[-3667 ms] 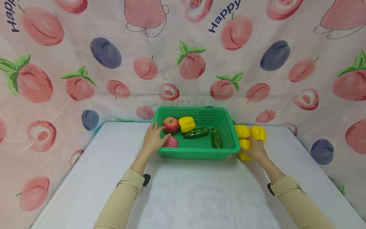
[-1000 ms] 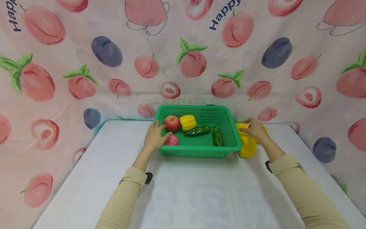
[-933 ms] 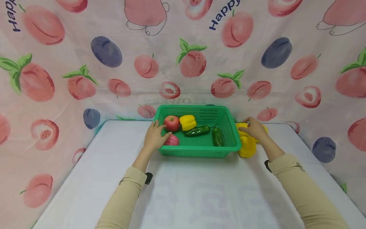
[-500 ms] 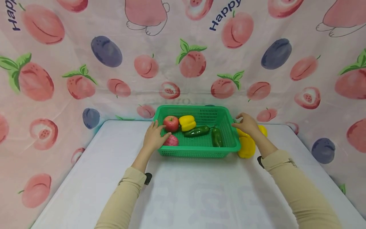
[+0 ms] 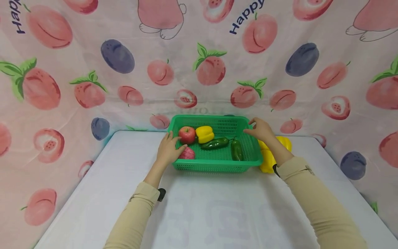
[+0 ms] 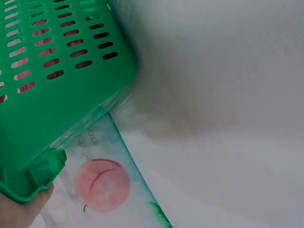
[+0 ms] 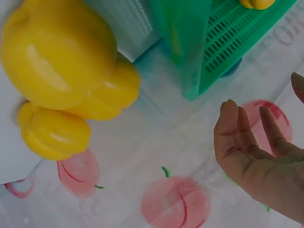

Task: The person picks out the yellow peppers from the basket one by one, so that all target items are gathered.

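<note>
A green slotted basket holds a red apple, a pink-streaked round fruit partly behind the front rim, a yellow bell pepper and two dark green peppers, one lying crosswise, the other lengthwise. My left hand holds the basket's left rim; the left wrist view shows part of this hand under the rim's lip. Over the back right corner hovers my right hand, fingers loosely bent, with nothing in them. Yellow bell peppers sit outside, partly hidden by the right arm.
The basket stands toward the back of a white-covered table. Close behind it hangs a fruit-printed cloth. In the right wrist view, several yellow peppers cluster beside the basket's right wall.
From among the yellow peppers, my right hand has come up and leftward to the basket's back right corner. My left hand and the basket's contents look unchanged.
</note>
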{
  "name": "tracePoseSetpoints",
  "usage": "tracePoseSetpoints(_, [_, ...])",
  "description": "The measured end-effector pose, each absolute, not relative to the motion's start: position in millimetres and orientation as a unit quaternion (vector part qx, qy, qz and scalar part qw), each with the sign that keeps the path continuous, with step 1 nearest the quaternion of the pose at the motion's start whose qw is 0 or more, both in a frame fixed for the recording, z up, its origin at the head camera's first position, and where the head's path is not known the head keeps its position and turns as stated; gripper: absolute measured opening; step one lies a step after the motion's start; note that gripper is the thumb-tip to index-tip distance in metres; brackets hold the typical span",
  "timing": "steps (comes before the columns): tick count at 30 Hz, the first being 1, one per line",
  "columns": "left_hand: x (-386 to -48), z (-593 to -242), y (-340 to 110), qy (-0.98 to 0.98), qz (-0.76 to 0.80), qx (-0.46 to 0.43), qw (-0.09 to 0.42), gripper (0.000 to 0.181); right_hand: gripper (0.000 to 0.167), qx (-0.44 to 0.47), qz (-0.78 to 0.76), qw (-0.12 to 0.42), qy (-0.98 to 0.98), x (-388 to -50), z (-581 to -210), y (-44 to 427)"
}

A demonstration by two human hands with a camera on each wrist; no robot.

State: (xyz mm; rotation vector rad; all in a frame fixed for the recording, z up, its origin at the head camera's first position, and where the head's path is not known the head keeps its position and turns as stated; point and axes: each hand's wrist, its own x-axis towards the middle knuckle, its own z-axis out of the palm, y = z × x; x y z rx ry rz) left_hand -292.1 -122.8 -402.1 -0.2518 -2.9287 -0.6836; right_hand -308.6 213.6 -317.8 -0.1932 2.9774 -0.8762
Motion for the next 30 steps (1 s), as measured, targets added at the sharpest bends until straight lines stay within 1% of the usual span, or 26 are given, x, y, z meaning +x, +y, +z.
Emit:
tracePoseSetpoints(14, [-292.5, -402.3, -122.4, -0.968, -0.228, -0.082, 0.063, 0.056, 0.049, -0.103, -0.298, 0.043, 0.948, -325.0, -310.5, 187.6])
tracePoseSetpoints(22, [-292.5, -403.6, -121.6, -0.968, -0.23, -0.076, 0.059, 0.055, 0.049, -0.13, -0.275, 0.036, 0.952, -332.8, -315.6, 174.8])
tracePoseSetpoints(30, [-291.6, -402.5, -121.1, -0.968, -0.234, -0.074, 0.06, 0.056, 0.051, -0.178, -0.231, 0.069, 0.954, -338.9, -319.1, 163.8])
